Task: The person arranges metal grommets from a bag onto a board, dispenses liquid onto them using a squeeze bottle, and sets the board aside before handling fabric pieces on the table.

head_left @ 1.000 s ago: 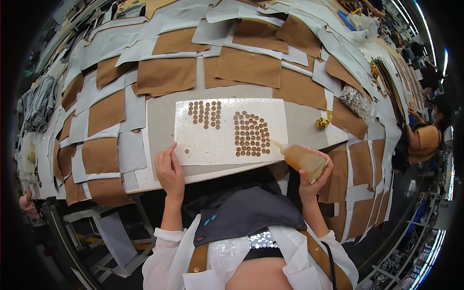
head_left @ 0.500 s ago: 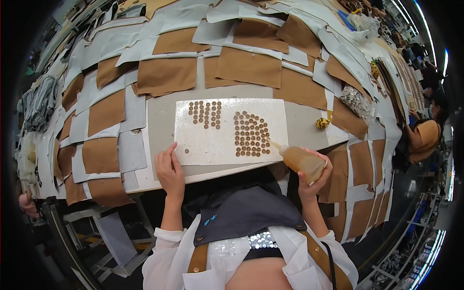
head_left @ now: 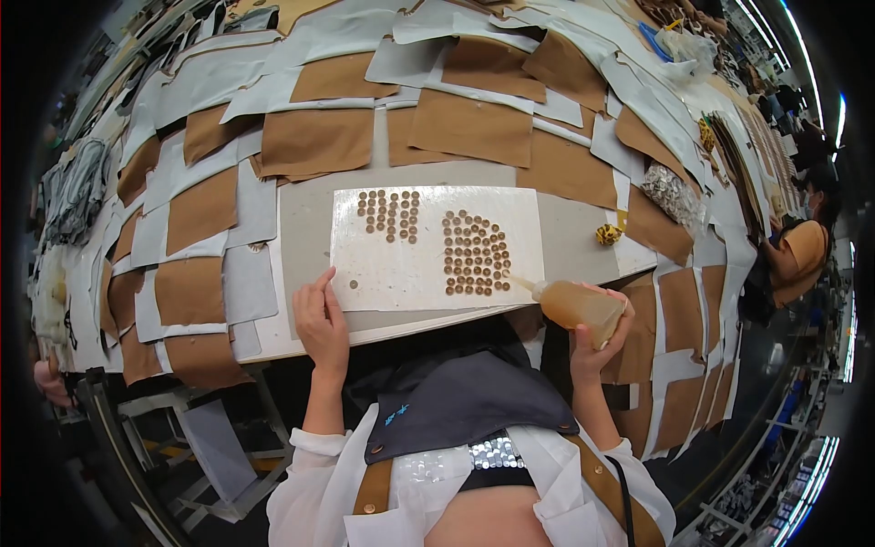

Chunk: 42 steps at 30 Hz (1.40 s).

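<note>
No txt, brand or no. can be read; the sm. blue marks [head_left: 396, 416] on the dk. apron [head_left: 483, 401] are too unclear.

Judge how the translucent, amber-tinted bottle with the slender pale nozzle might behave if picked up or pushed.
The translucent, amber-tinted bottle probably gives when squeezed: its wall looks like plastic. Amber contents showing through may shift when tilted. It would likely tip if stood on its slender nozzle, narrower than the body.
</note>
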{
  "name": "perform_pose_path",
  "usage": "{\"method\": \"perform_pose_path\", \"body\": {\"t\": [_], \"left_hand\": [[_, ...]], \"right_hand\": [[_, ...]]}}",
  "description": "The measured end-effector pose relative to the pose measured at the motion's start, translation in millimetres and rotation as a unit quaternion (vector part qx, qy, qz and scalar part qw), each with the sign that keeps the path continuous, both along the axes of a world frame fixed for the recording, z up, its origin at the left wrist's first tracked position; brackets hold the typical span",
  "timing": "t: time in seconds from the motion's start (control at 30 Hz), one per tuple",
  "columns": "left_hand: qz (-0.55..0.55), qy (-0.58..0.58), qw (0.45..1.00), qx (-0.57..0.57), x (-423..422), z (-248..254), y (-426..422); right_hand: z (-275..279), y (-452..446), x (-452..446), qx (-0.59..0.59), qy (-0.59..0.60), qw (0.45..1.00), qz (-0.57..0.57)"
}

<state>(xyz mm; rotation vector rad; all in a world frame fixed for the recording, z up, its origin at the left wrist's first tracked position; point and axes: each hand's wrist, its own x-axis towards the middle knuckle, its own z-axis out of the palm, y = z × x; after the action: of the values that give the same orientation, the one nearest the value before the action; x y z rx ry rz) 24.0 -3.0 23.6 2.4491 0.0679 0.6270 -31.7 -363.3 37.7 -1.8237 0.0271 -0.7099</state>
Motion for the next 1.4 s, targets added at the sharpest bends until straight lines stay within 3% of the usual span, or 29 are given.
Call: {"method": "perform_pose_path", "body": {"t": [0.07,0.13,0.2,0.23,0.33,0.43,0.53,0.73,0.93,1.4], "left_hand": [[-0.001,0.002,1.0,0.002,0.0,-0.4,-0.6],[-0.001,0.009,1.0,0.004,-0.2,0.6,-0.9],[-0.005,0.0,1.0,0.003,0.2,-0.6,-0.1],[-0.007,-0.004,1.0,0.003,0.5,-1.1,0.0],[-0.005,-0.008,1.0,0.002,0.9,-1.5,0.0],[0.001,-0.002,1.0,0.0,0.0,-0.1,-0.3],[0.001,0.002,1.0,0.0,0.4,0.2,-0.3],[0.005,0.006,1.0,0.004,0.3,-0.9,0.3],[0.004,0.003,1.0,0.005,0.1,-0.5,-0.2],[0.007,0.009,1.0,0.004,0.2,0.7,0.0]], "right_hand": [[-0.2,-12.0,-3.7,0.191,0.026,0.981,0.003],[6.1,-19.2,-3.5,0.394,0.037,0.918,0.018],[22.7,-22.9,6.9,0.596,0.03,0.801,0.048],[21.9,-32.6,10.6,0.695,0.043,0.695,0.178],[17.3,-31.6,8.4,0.688,0.064,0.715,0.103],[-5.5,-16.7,3.0,0.402,0.062,0.912,-0.053],[-1.0,-7.0,-4.5,0.082,0.049,0.993,-0.063],[5.1,3.2,-1.8,0.032,0.02,0.999,0.018],[5.4,5.2,0.0,-0.045,0.004,0.999,0.025],[3.8,4.7,-0.1,-0.058,-0.016,0.998,0.029]]}}
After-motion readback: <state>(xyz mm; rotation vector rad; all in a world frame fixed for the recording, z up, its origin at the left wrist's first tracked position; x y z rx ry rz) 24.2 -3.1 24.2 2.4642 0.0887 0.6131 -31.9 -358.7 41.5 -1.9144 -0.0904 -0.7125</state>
